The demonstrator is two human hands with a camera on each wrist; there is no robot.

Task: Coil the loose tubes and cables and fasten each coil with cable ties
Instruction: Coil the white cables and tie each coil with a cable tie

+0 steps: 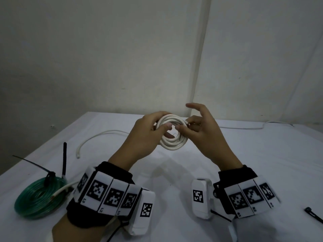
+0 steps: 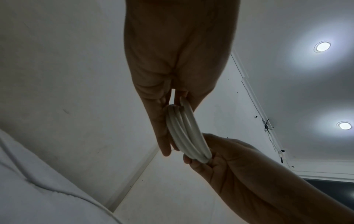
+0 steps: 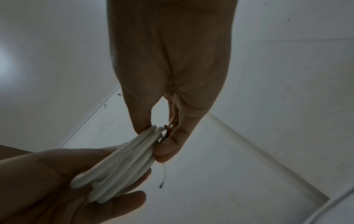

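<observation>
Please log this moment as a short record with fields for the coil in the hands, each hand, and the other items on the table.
held item: white cable coil, raised above the table, no tie visible on it
left hand: grips the coil's left side
right hand: pinches the coil's right side near the cable end
finished: green tube coil, black cable tie around it
loose: white cable far left
spare: black cable tie at right edge
</observation>
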